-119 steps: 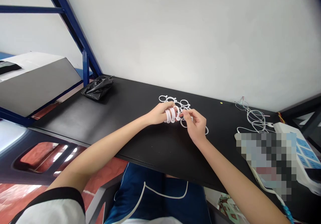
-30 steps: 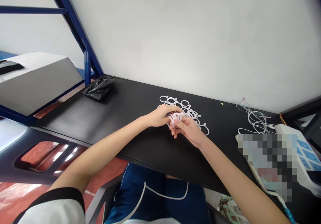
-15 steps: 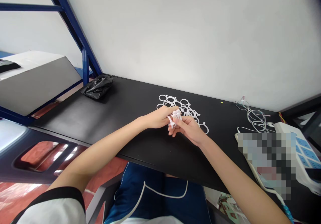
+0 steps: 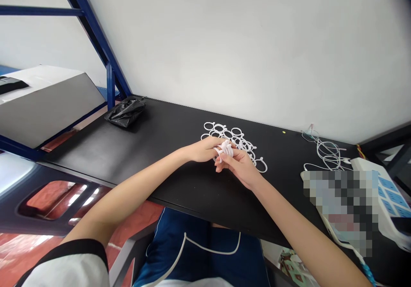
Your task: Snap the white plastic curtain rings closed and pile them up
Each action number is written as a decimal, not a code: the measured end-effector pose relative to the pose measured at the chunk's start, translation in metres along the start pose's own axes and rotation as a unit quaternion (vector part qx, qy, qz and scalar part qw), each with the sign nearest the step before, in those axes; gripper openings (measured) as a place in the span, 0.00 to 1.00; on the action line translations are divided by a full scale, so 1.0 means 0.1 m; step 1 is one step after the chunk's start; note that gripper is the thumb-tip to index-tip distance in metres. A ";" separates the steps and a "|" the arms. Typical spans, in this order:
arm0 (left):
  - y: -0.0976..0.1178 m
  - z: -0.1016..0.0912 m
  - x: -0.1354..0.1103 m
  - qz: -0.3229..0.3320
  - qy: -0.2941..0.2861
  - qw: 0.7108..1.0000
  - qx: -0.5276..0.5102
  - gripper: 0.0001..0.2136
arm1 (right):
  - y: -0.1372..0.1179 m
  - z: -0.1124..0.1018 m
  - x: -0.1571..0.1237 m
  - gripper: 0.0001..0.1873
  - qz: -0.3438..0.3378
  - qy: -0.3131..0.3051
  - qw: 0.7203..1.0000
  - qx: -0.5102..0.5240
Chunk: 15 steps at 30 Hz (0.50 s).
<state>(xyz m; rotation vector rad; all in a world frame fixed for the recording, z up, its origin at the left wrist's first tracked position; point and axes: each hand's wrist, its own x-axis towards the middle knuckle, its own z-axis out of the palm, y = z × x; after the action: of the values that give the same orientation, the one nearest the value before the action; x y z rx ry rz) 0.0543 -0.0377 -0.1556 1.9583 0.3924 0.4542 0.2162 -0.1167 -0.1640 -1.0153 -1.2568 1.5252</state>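
Several white curtain rings [image 4: 227, 150] are bunched together between my two hands, above the table's middle. My left hand [image 4: 205, 148] comes in from the left, its fingers closed around the rings and partly hidden behind them. From the right, my right hand [image 4: 241, 166] grips the same bunch, thumb on the near side and fingertips curled below. Just beyond the hands lies a loose pile of more white curtain rings [image 4: 244, 144], each with a small eyelet. One ring [image 4: 266, 167] rests at the pile's right end, close to my right wrist.
A crumpled black plastic bag [image 4: 126, 112] lies at the back left of the black table [image 4: 154, 133]. Toward the right are tangled white cables [image 4: 330, 154], a pixelated flat object [image 4: 340, 210] and a white power strip [image 4: 385, 192]. A white wall [image 4: 224, 55] rises behind.
The held rings have turned and sit more tightly bunched between my fingers. My hands have shifted only slightly; the pile on the table looks the same.
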 end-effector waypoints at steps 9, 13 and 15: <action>0.04 -0.11 -0.01 0.015 0.011 0.999 0.040 0.07 | -0.02 0.06 -0.02 0.18 -0.038 -0.018 0.999 -0.012; -0.02 -0.14 0.00 0.009 -0.018 1.000 0.014 0.06 | 0.05 0.10 -0.04 0.17 -0.066 -0.004 0.997 -0.025; -0.04 -0.13 0.01 0.006 -0.040 0.999 -0.010 0.05 | 0.07 0.13 -0.06 0.17 -0.079 0.001 0.996 -0.032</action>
<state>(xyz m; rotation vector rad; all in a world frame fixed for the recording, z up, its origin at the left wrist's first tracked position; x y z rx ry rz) 0.0480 -0.0253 -0.1542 1.9539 0.3235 0.3844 0.2046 -0.1261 -0.1688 -0.9343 -1.3582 1.3709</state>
